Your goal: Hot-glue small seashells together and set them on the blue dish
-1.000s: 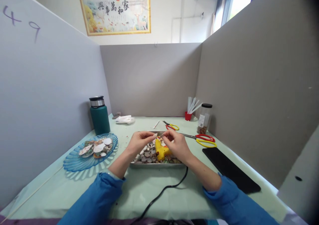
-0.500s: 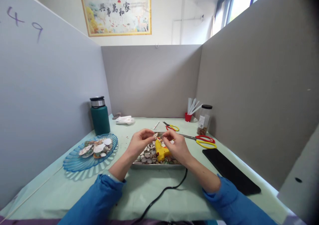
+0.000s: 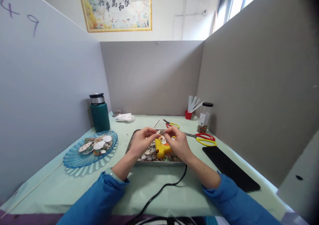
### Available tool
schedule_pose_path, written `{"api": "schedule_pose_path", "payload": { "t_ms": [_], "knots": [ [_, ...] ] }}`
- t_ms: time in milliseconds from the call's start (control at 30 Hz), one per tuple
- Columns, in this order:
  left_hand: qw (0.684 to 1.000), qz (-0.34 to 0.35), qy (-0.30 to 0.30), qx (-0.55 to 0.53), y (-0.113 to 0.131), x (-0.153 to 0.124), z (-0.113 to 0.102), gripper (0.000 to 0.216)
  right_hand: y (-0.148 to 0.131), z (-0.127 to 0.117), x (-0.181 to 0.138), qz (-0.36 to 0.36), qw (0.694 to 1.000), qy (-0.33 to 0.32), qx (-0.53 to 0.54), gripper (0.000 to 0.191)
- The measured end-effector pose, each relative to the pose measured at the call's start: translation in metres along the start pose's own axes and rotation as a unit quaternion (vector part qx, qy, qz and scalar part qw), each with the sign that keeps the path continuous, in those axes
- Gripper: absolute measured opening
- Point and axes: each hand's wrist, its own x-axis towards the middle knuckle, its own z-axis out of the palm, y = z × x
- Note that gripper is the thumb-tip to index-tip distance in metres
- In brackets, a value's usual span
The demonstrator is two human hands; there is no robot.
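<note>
Above a metal tray (image 3: 159, 164) of shells, my two hands face each other, fingertips close together. My left hand (image 3: 142, 140) pinches a small pale shell (image 3: 158, 132) between thumb and index finger. My right hand (image 3: 178, 143) is closed in a pinch just to its right; whatever sits between those fingertips is too small to make out. A yellow glue gun (image 3: 162, 149) lies on the shells in the tray, between and below my hands. Its black cord (image 3: 164, 186) runs over the front of the table.
A blue scalloped plate (image 3: 72, 155) with shells lies left, before a green bottle (image 3: 100, 115). At right are scissors (image 3: 205, 139), a black slab (image 3: 230, 168), a jar (image 3: 204, 118) and a red cup (image 3: 188, 115) of white sticks. Grey partitions (image 3: 152, 78) enclose the table.
My hands have risen slightly relative to the tray and stay pinched close together. The whole view has shifted a little; the glue gun and the other things lie where they were.
</note>
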Motion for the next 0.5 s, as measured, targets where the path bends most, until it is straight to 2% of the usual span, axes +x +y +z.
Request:
{"api": "schedule_pose_path", "payload": {
  "t_ms": [267, 500],
  "knots": [
    [0.994, 0.060, 0.035, 0.079, 0.005, -0.004, 0.005, 0.021, -0.001, 0.001, -0.002, 0.004, 1.000, -0.006, -0.020, 0.012],
    [0.982, 0.106, 0.036, 0.150, 0.016, -0.010, 0.008, 0.017, -0.005, 0.002, -0.001, 0.006, 0.999, -0.007, -0.050, 0.010]
  ]
}}
